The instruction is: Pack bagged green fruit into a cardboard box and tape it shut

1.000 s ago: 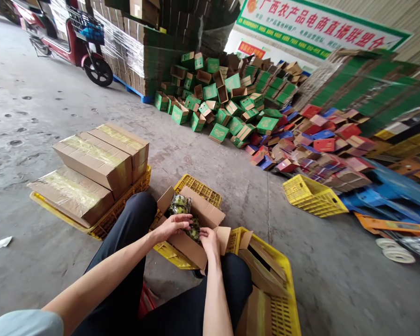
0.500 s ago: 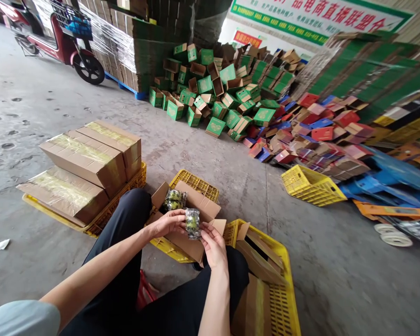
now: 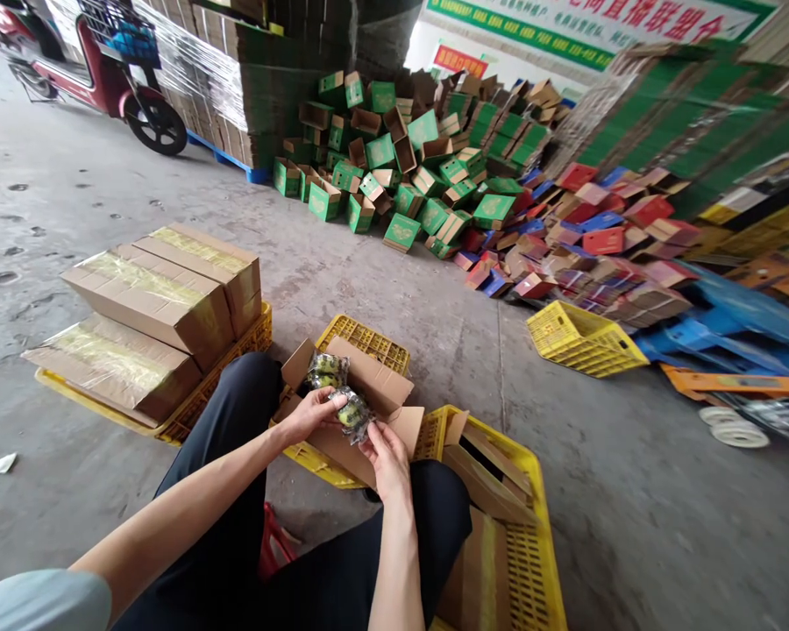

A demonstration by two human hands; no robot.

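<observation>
White, green-edged banner (image 3: 631, 33) reads 直播联盟仓 (top cropped); left hand (image 3: 314, 414), right hand (image 3: 387, 454) apart, forearms forward, fingers pinching opposite ends of clear plastic green-filled packet (image 3: 354, 416) above open brown cardboard box (image 3: 376, 377)

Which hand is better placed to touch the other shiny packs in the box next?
Probably the left hand: it is nearer those packs; the right hand is farther, across the held pack.

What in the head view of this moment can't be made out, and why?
Head view throughout:
Floor of the open box: hidden by the left hand and the wrapped packet.
Exactly what the wrapped packet holds: something green shows, but shiny film and small size obscure it.
Banner: top cut off by the picture's edge.
Contents of the taped boxes: hidden by closed tops.
</observation>
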